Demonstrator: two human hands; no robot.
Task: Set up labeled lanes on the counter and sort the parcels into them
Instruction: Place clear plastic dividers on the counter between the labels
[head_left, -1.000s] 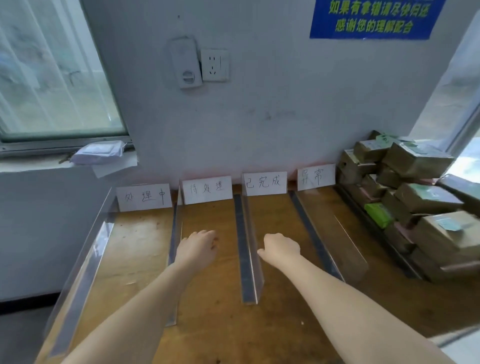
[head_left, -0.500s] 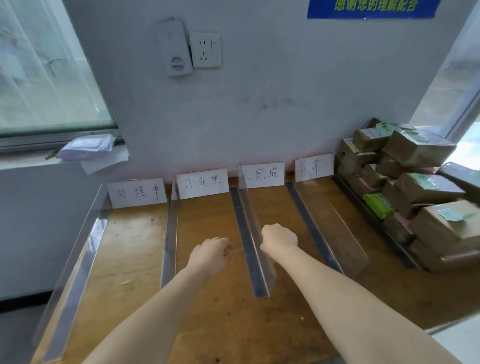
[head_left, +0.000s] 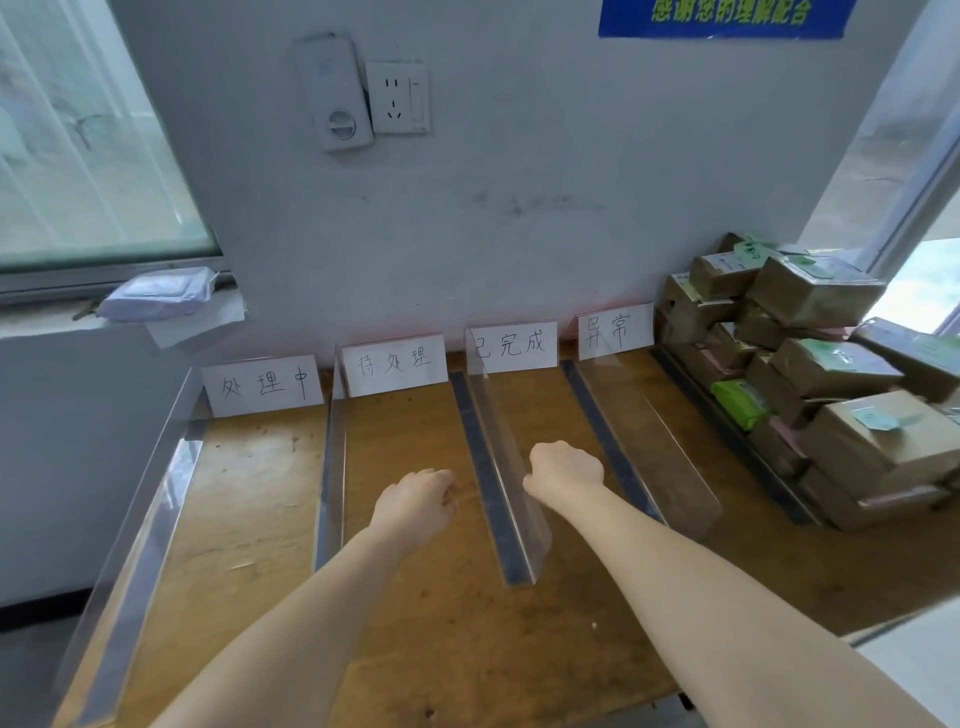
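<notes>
Left hand (head_left: 418, 506): fingers curled under in a loose fist, nothing in it, over the second lane. Right hand (head_left: 566, 470): also fisted, nothing visibly in it, over the third lane. Its thumb side sits right at the top edge of the middle clear acrylic divider (head_left: 511, 493), which stands between my hands; touching or not, can't tell.

The divider's long axis runs away from me to the wall, and the lanes run the same way. The stacked pile of brown cardboard parcels (head_left: 831, 374) lies to my right, well apart, past the last clear divider (head_left: 654, 447). Right hand is nearer, so I judge it makes the first pick.

Counts:
- 4 clear upright dividers
- 4 white handwritten paper labels (head_left: 395, 364) against the wall
- 4 lanes on the brown wooden counter (head_left: 249, 493)
- at least ten parcels, too stacked for an exact count
- 1 green packet (head_left: 740, 402) in the pile
- 0 parcels in any lane
</notes>
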